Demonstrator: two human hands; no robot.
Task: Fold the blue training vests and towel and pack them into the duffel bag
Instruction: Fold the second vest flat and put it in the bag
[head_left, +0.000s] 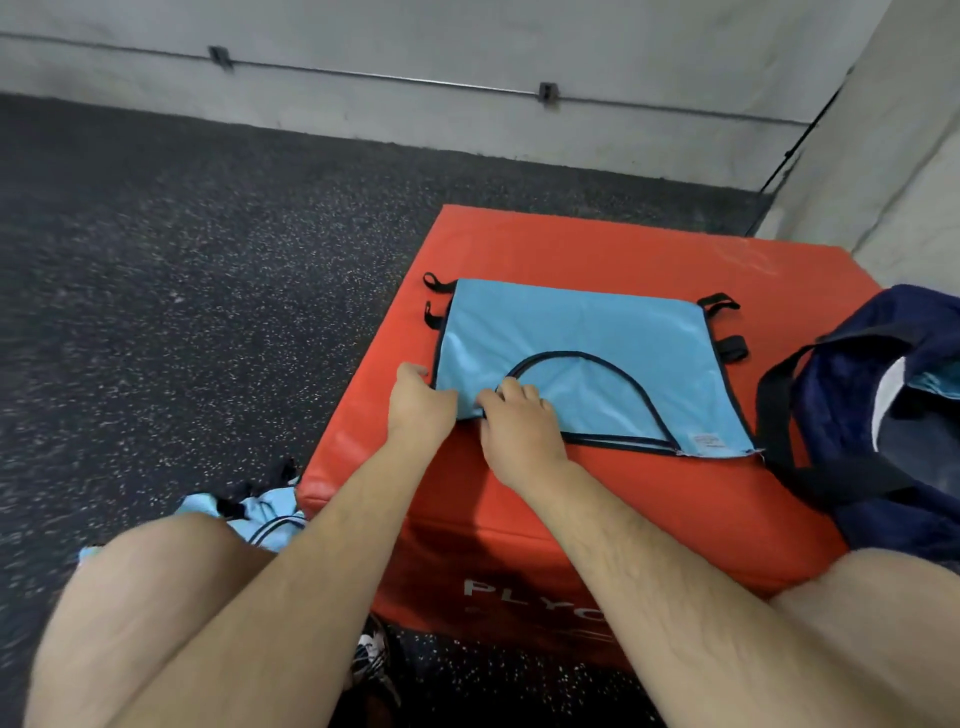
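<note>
A light blue training vest (576, 338) with black trim and black side straps lies flat, folded in half, on a red plyo box (571, 239). My left hand (418, 402) grips the vest's near left corner. My right hand (517, 421) pinches the near edge just beside it. The navy duffel bag (857, 395) stands open at the right end of the box, with white and light blue cloth showing inside. More light blue vests (260, 514) lie crumpled on the floor by my left knee.
The box stands on dark speckled rubber flooring (182, 260), close to a grey concrete wall (467, 52) at the back and right. My bare knees frame the near side of the box, and a shoe (371, 654) shows below.
</note>
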